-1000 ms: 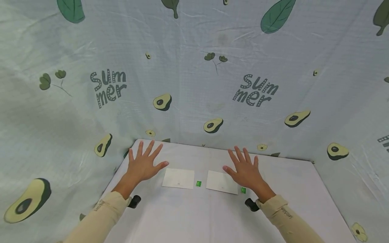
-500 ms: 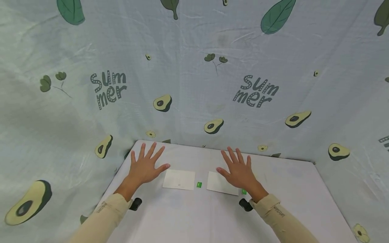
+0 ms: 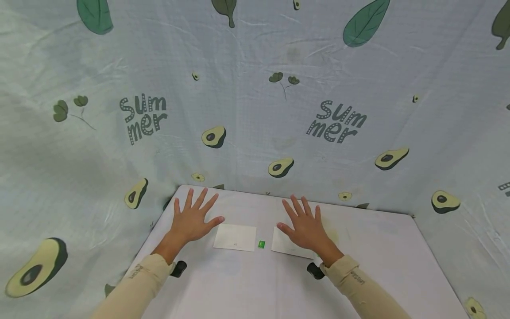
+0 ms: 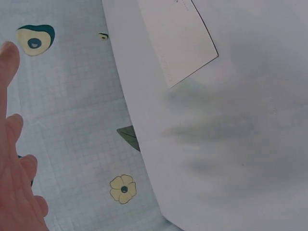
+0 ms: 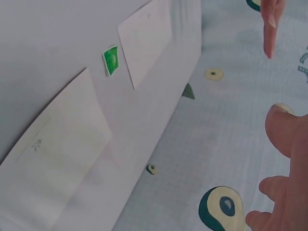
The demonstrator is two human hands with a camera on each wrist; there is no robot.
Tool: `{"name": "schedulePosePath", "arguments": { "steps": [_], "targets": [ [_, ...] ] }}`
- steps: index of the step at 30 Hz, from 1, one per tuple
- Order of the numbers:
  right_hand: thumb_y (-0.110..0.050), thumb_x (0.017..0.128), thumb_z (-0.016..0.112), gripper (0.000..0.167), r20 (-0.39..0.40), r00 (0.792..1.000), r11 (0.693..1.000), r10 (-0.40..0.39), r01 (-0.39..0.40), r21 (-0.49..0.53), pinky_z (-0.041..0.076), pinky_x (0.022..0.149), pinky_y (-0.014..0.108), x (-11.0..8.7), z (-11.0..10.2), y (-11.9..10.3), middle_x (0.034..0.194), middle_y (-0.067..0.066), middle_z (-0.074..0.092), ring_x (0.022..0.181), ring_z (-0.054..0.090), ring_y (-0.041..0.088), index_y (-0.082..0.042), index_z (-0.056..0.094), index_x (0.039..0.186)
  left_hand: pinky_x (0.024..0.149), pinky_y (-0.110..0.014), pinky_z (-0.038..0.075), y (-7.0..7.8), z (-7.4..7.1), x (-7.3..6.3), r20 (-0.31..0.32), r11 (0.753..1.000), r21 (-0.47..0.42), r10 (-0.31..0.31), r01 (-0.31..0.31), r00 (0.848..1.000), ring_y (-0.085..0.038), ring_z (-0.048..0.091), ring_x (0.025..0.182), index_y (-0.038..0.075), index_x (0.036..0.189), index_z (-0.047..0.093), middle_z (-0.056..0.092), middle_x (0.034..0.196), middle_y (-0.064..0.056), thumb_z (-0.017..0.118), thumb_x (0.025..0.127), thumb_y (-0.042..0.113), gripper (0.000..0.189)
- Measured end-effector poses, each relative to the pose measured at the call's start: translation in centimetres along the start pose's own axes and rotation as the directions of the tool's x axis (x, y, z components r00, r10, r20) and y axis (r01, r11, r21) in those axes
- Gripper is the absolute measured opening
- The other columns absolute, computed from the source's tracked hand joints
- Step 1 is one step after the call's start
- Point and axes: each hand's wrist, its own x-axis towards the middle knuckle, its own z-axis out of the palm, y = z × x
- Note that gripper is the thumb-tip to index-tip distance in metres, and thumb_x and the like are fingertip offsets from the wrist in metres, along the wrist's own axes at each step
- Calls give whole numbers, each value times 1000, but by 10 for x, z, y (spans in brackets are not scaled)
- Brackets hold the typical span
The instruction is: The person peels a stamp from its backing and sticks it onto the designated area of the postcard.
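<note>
My left hand [image 3: 190, 223] is spread flat in the head view, fingers straight and holding nothing, just left of a blank-looking white paper rectangle [image 3: 235, 238], possibly an envelope or card. Its thumb tip overlaps that paper's upper left corner in the view. The right hand [image 3: 306, 230], also spread and holding nothing, hovers over a second white paper rectangle [image 3: 287, 245] and hides part of it. Between the two papers lies a small green stamp-like square [image 3: 261, 244] with a pale border, seen also in the right wrist view [image 5: 110, 60]. Faint small printing marks both papers.
The papers lie on a white table [image 3: 247, 292] with its far edge against a pale curtain [image 3: 247, 88] printed with avocados, leaves and "summer" lettering. Black wrist cameras sit at the left cuff [image 3: 179, 269] and right cuff [image 3: 315, 270].
My right hand has moved left across the second paper, and its wrist now hides another green square at that paper's right. The left hand has shifted only slightly.
</note>
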Motion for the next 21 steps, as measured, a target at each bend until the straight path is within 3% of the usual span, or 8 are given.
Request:
{"name": "schedulePosePath", "arguments": {
  "steps": [21],
  "targets": [
    [-60,103,52,80,-11,999,999,-46,46,-4,7,123,78,5,19,-14,177,12,14,163,9,44,-20,25,167,122,-80,-2,-3,10,-3,-1,1000,20,-11,11,1000,-51,1,161,27,167,26,13,177,-13,52,97,71,87]
  ]
}}
